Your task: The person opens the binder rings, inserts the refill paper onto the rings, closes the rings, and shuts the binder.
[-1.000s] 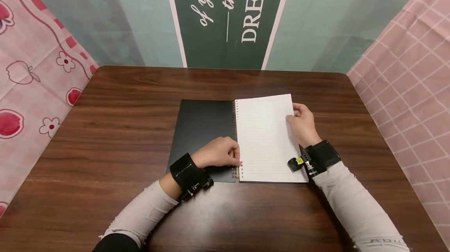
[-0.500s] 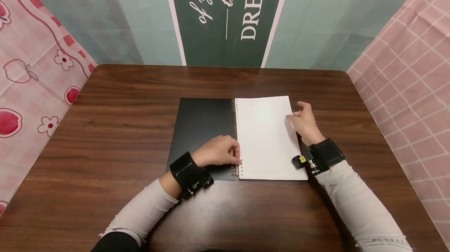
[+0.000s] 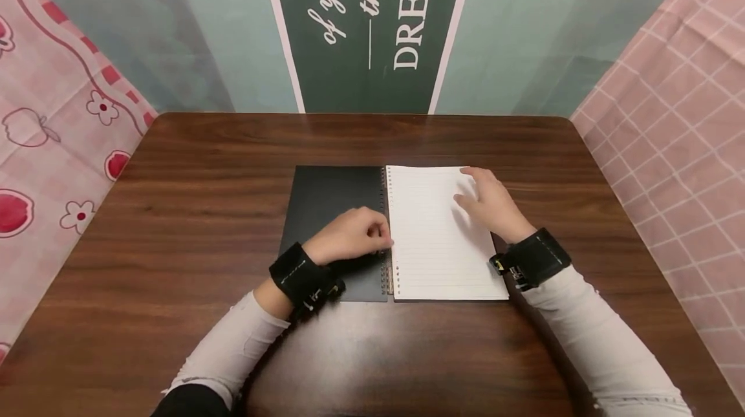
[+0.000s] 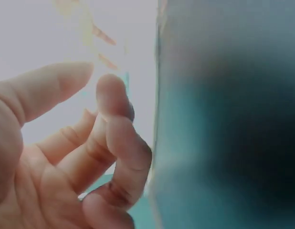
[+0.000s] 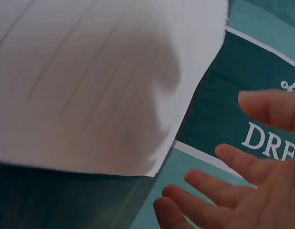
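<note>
An open wire-bound notebook lies on the table, its black cover (image 3: 332,194) at left and a lined white page (image 3: 436,242) at right. My left hand (image 3: 352,236) is over the binding (image 3: 385,275), thumb and index finger loosely curled at the page's punched edge. Seen from the left wrist, a small gap separates that thumb (image 4: 66,83) from the index finger, with nothing held. Over the page's upper right part hovers my right hand (image 3: 491,203), fingers spread and relaxed. In the right wrist view its shadow falls on the page (image 5: 66,71), the fingers apart from the paper.
The notebook rests mid-table on a dark brown wooden table (image 3: 198,210). Behind the far edge hangs a green cloth backdrop (image 3: 355,90) with white lettering. Pink patterned cloths flank both sides. Each wrist wears a black strap (image 3: 538,255) with a small camera.
My right hand has let go of the page's right edge and moved left over the paper, which now lies flatter. My left hand has slid up along the binding.
</note>
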`<state>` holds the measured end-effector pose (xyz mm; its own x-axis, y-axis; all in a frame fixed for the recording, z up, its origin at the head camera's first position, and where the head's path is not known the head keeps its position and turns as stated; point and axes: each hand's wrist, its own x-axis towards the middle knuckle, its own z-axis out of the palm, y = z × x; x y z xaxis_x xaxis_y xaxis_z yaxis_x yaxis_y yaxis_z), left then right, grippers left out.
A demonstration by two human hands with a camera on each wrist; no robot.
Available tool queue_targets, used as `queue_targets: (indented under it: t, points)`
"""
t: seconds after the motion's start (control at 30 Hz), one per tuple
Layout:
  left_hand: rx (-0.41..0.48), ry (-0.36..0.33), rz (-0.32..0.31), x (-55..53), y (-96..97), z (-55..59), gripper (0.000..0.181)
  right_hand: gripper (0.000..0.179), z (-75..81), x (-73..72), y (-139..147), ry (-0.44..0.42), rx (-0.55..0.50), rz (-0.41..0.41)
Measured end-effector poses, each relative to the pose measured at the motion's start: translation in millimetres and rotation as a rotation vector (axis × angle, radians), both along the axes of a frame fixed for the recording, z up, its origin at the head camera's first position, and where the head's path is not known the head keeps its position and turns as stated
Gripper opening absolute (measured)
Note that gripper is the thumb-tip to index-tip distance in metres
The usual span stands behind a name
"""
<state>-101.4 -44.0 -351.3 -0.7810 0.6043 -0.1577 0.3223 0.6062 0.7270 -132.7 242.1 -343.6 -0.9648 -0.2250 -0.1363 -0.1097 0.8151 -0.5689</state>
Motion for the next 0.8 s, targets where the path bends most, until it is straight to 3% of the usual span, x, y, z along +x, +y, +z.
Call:
queue_targets:
  t: [0.1,0.2,0.37,0.57,0.8]
  points:
    - [-0.023,0.107,0.055,-19.1,-2.2,11.8,0.009,0.068,-2.0,-0.6,-4.4,0.015,0.108,0.093]
    - [-0.082,0.213,0.091,-41.3,0.1,22.8,0.007,0.074,-4.9,1.0,-8.7,-0.031,0.188,0.147]
    - [-0.246,0.34,0.058,-70.5,10.8,24.7,0.023,0.078,-10.8,4.6,-13.0,-0.104,0.242,0.179]
    - [-0.368,0.374,0.021,-80.2,23.0,14.9,0.033,0.08,-12.5,6.6,-16.5,-0.137,0.241,0.185]
    - [-0.395,0.397,0.048,-83.3,31.0,9.9,0.035,0.077,-8.7,7.5,-14.9,-0.144,0.266,0.183]
